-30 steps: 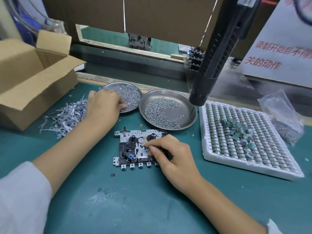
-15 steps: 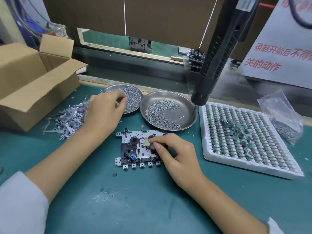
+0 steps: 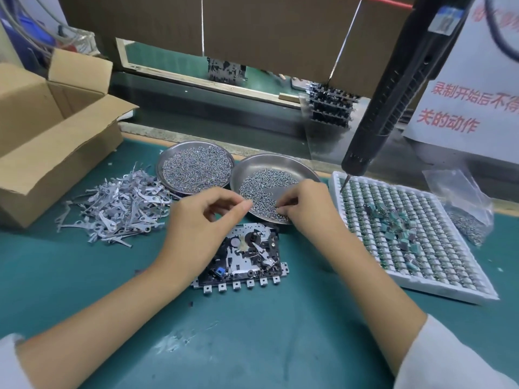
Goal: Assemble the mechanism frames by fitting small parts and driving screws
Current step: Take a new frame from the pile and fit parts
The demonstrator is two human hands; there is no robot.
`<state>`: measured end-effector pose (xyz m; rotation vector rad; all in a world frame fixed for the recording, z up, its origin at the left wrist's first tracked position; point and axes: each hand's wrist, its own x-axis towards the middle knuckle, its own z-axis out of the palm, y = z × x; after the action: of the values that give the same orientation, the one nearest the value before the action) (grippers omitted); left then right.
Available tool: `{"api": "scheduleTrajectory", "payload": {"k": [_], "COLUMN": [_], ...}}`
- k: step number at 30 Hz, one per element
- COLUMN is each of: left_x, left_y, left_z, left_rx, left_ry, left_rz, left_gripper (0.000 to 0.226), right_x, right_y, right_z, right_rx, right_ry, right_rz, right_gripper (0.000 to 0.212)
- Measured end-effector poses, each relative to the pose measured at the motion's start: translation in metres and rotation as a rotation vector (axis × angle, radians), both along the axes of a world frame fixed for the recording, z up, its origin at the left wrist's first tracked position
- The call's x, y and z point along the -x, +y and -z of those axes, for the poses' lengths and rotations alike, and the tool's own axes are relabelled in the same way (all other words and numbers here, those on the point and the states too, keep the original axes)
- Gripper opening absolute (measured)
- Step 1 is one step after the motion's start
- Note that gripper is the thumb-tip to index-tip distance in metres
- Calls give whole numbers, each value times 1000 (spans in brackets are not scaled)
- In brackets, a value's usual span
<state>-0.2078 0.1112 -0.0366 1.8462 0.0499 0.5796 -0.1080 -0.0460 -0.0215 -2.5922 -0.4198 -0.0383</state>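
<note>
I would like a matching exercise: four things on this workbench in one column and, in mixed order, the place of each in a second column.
1. brown cardboard box
2. heap of thin grey metal levers
3. white foam tray of small green parts
4. black and silver mechanism frame

a. far right of the mat
b. between the two forearms
c. far left, flaps open
d. left of the screw dishes

Pairs: 1-c, 2-d, 3-a, 4-b
</note>
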Motion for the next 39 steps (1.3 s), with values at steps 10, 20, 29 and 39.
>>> {"api": "scheduleTrajectory", "payload": {"k": [10,20,29,39], "left_x": [6,9,11,8], "left_y": [-10,-12,-14,-12], "left_z": [2,3,2,5], "left_rx": [-410,-392,-332,-383], "left_ry": [-133,-132,-160,-196], "left_rz": [7,2,-7,-44], "left_gripper": [21,14,6,10], "right_x": [14,22,33,39], "right_y": [-13,-9,-14,-14], "right_z": [-1,1,-3,-7], "right_rx": [-516,-710,-835,-966], "right_ry": [1,31,182,443], "right_rz": [44,35,-128,-235], "right_gripper": [28,32,34,36]}}
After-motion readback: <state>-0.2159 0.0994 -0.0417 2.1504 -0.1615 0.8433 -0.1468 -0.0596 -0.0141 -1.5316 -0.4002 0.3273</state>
